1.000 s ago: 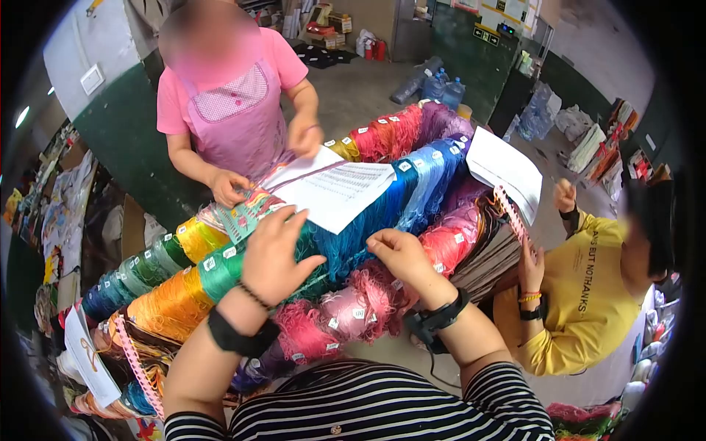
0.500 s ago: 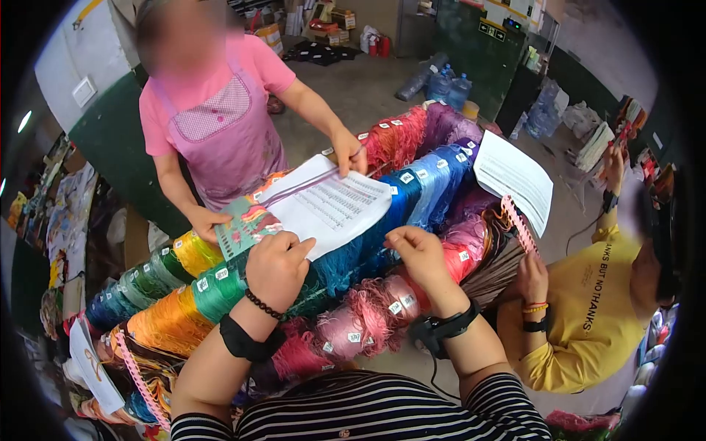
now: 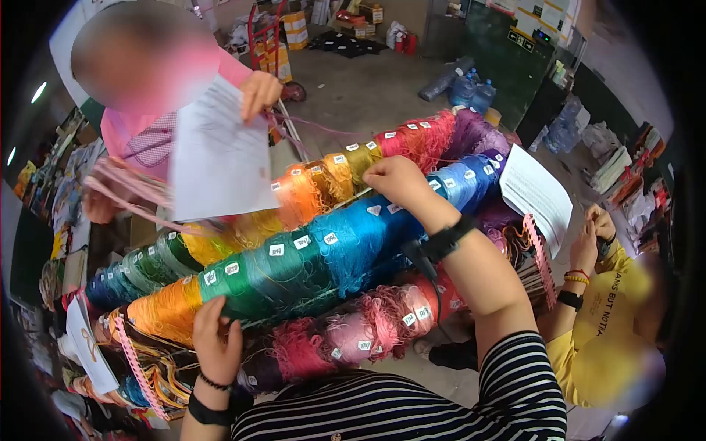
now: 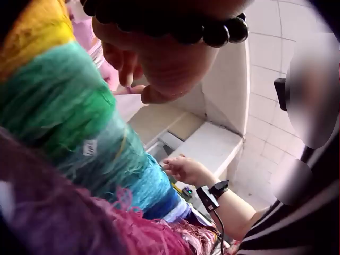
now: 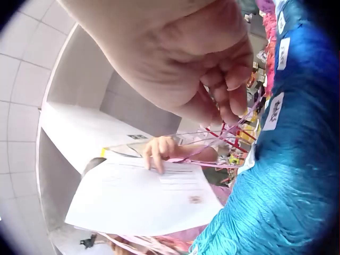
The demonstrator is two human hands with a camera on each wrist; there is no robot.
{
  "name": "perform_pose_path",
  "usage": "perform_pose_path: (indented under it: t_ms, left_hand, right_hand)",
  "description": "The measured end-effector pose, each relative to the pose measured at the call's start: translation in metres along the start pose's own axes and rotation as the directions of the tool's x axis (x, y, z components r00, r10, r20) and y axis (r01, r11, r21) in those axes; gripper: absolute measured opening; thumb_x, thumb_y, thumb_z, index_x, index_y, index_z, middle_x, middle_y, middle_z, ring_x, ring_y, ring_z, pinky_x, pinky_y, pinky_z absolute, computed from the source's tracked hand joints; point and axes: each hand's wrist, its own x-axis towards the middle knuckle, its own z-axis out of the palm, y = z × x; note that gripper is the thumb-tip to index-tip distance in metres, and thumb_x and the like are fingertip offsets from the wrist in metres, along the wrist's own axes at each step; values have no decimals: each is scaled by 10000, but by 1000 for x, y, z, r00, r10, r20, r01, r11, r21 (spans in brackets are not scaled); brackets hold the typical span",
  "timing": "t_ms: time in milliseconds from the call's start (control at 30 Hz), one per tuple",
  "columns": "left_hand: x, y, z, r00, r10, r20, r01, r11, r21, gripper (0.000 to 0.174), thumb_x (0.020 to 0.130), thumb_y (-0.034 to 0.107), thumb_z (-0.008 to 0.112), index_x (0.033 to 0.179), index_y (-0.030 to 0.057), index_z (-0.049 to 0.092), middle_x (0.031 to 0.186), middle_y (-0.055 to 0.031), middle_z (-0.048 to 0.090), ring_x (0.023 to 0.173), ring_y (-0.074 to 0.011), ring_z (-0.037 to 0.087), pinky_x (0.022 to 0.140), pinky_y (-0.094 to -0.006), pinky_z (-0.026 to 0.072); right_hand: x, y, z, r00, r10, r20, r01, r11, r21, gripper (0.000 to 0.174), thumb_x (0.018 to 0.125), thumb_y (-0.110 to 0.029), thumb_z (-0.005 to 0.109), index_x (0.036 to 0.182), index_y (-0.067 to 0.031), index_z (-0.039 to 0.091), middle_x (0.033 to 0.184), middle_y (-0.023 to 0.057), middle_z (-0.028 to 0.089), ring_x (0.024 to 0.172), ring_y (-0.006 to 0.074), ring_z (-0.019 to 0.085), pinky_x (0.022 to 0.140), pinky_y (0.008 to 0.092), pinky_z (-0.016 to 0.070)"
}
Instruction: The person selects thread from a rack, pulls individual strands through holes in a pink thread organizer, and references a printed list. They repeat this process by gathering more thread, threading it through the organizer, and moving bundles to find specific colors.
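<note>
My left hand (image 3: 217,342) hovers at the near side of the orange and green thread bundles, fingers loosely bent and holding nothing visible. In the left wrist view its fingers hang beside the green thread (image 4: 79,95). My right hand (image 3: 397,180) is raised over the middle row of blue thread (image 3: 368,224), its fingers loosely curled. In the right wrist view, thin pink-purple strands (image 5: 186,158) run past its fingertips; no held thing shows. Across the rows a person in pink holds up a white printed sheet (image 3: 220,158) with pink strands (image 3: 132,184).
Labelled rows of colored thread lie side by side, with pink bundles (image 3: 353,331) nearest me. Another printed sheet (image 3: 540,191) and a pink punched strip (image 3: 540,253) are at the right end. A person in yellow (image 3: 588,323) stands there. Water bottles (image 3: 471,92) stand behind.
The person in pink lifted the sheet and strands off the thread rows. My left hand moved back toward me and left; my right hand reached farther across the rows.
</note>
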Motion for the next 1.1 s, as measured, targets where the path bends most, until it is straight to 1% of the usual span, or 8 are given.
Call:
perform_pose_path:
  t_ms: [167, 233, 467, 567, 633, 733, 833, 1100]
  left_hand:
    - [-68, -54, -19, 955, -264, -137, 256, 964, -74, 403, 817, -88, 598, 1205, 18, 596, 1200, -149, 566, 819, -163, 586, 752, -264, 486]
    - [-85, -66, -24, 907, -394, -145, 381, 918, -114, 377, 818, -85, 591, 1181, 15, 604, 1192, -140, 573, 830, -164, 577, 750, -261, 476]
    - [-97, -76, -21, 894, -387, -226, 373, 922, -101, 310, 829, -84, 573, 1124, 4, 610, 1162, -150, 592, 956, -224, 593, 798, -293, 486]
    - [-92, -72, -19, 895, -385, -223, 370, 923, -111, 276, 831, -74, 564, 1094, -4, 607, 1126, -165, 605, 1018, -283, 608, 855, -341, 494]
    - [-92, -71, -19, 904, -378, -199, 365, 925, -101, 273, 821, -72, 565, 1082, -6, 607, 1084, -175, 620, 1005, -307, 612, 857, -362, 492]
    - [-88, -70, -18, 922, -335, -195, 339, 941, -13, 263, 804, -68, 568, 1056, -8, 607, 1021, -186, 636, 974, -346, 614, 864, -394, 485]
    - [-83, -66, -16, 927, -325, -189, 329, 944, -13, 234, 797, -69, 568, 1020, -11, 607, 1002, -186, 642, 935, -356, 618, 850, -406, 484]
    - [-81, -63, -17, 930, -332, -158, 334, 943, -16, 194, 797, -78, 562, 975, -13, 603, 995, -185, 643, 903, -342, 626, 812, -380, 489]
  right_hand:
    - [78, 2, 54, 918, 103, 383, -121, 992, 23, 194, 816, -195, 668, 847, -20, 745, 710, 85, 704, 588, 182, 666, 584, 305, 537]
    - [104, -8, 62, 870, 87, 485, -37, 993, -112, 171, 815, -173, 667, 836, -21, 744, 713, 80, 706, 587, 169, 661, 565, 296, 533]
    - [141, -5, 110, 717, 236, 656, -150, 971, -186, 174, 827, -145, 672, 924, -14, 732, 757, 78, 702, 620, 169, 664, 587, 297, 556]
    - [158, 18, 111, 720, 207, 663, 11, 951, -309, 219, 836, -183, 670, 949, 0, 711, 798, 73, 706, 640, 166, 672, 581, 305, 570]
    - [161, 27, 105, 700, 501, 509, -406, 865, -295, 219, 833, -189, 670, 925, 6, 708, 801, 73, 708, 625, 164, 672, 558, 301, 565]
    - [152, 19, 86, 702, 556, 446, -483, 831, -276, 194, 825, -177, 670, 866, 10, 706, 777, 71, 710, 597, 167, 670, 524, 294, 552]
    - [143, -2, 83, 780, 337, 527, -368, 928, -50, 141, 813, -64, 622, 736, 27, 698, 700, 101, 702, 563, 210, 679, 498, 323, 554]
    - [155, 1, 112, 785, 408, 466, -313, 911, -270, 152, 813, -88, 640, 758, 34, 713, 704, 133, 707, 581, 200, 693, 551, 301, 568]
